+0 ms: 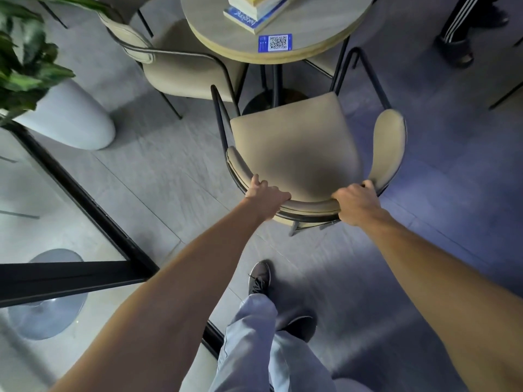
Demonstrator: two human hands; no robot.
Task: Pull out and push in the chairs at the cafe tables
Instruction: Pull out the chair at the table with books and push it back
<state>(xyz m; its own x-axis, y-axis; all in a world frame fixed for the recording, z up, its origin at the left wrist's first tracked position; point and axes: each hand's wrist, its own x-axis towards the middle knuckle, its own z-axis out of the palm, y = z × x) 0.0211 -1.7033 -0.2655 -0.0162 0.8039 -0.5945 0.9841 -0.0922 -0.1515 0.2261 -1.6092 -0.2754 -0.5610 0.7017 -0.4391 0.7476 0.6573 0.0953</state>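
A beige padded chair (294, 142) with a black metal frame stands in front of me, its seat clear of the round cafe table (311, 43) and only its front legs near the table's edge. My left hand (266, 198) grips the left part of the curved backrest. My right hand (355, 203) grips the right part of the same backrest. Both arms are stretched forward. A second beige chair (181, 72) stands at the table's left side, its seat partly under the top.
A stack of books (254, 9) and a blue QR sticker (275, 42) lie on the table. A white planter (70, 120) with a leafy plant stands left. A black-framed glass panel (79, 199) runs along the left. Another person's foot (455, 52) is at upper right.
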